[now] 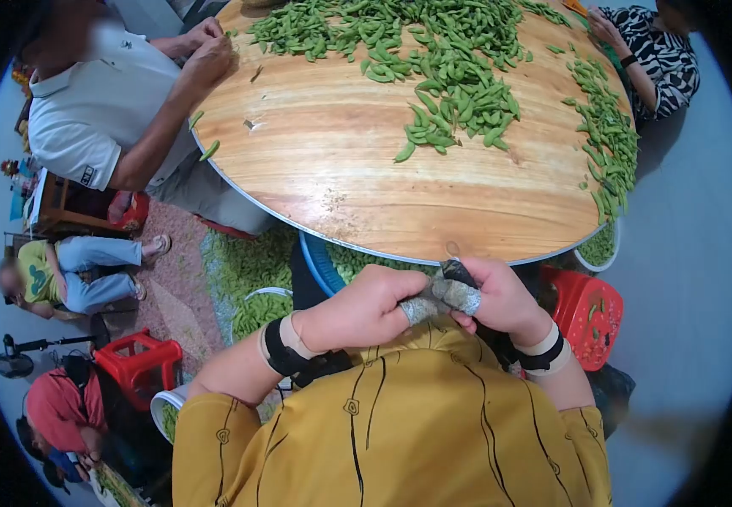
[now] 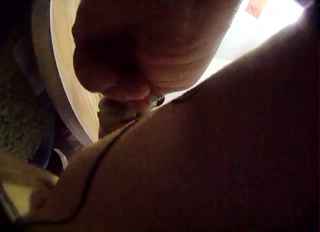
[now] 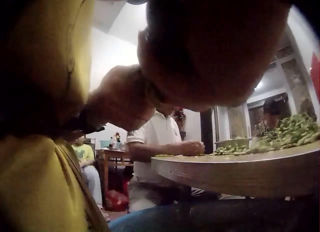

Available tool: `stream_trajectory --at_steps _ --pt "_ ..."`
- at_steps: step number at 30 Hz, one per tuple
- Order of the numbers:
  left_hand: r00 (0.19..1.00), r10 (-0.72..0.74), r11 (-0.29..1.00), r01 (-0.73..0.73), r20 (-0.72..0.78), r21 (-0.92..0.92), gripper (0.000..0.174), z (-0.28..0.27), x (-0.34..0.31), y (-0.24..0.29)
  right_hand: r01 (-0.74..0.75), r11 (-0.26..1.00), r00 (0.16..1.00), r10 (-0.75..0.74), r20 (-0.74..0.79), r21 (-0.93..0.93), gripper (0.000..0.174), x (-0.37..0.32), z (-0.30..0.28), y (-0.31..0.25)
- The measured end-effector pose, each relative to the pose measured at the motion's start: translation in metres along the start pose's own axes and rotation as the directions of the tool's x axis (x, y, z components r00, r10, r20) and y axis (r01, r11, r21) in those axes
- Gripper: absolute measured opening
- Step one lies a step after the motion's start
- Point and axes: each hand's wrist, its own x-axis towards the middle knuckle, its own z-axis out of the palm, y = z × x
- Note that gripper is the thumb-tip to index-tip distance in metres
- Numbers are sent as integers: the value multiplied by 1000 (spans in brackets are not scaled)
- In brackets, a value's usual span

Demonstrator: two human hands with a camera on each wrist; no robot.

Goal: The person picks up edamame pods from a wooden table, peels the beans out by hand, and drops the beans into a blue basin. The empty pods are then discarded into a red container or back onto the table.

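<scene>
My left hand (image 1: pixel 353 306) and right hand (image 1: pixel 505 294) meet in front of my body, just off the near edge of the round wooden table (image 1: pixel 366 215). Fingers of both are curled inward and their tips come together. Grey wrapping (image 1: pixel 421 310) covers a left fingertip, and a similar grey wrap (image 1: pixel 465 296) covers a right one. A black piece (image 1: pixel 457 272) sits at the right thumb. Whether a pod lies between the fingertips I cannot tell. Both wrist views are dark; curled fingers (image 2: pixel 125 87) show close up in the left one. Green soybean pods (image 1: pixel 459 93) are heaped across the table.
A person in a white shirt (image 1: pixel 142 97) works at the table's left edge; another in a patterned top (image 1: pixel 658 63) sits at the right. Below the edge are a blue basin (image 1: pixel 319 262), a pod-filled white bucket (image 1: pixel 264 313) and a red stool (image 1: pixel 586 317). More people sit at left.
</scene>
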Motion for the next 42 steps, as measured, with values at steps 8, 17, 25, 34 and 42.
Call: stream_trajectory --at_steps 8,17,25,34,42 --pt "878 -386 668 477 282 -572 17 -22 -20 -10 110 994 994 -110 12 3 17 17 11 0" --pt "902 -431 654 302 14 694 23 -59 -74 -40 228 588 957 -280 69 -776 24 26 4 -18" --pt "875 -480 622 388 -60 680 30 -55 -81 -34 9 218 775 -618 -131 -976 23 124 -61 -66" --pt "982 -112 907 164 -151 389 16 -37 -8 -23 -104 332 737 -607 -297 -938 20 107 -72 -62" --pt "990 -103 914 133 -97 383 16 -21 16 -27 -21 171 735 -666 -131 -985 21 128 -63 -52"
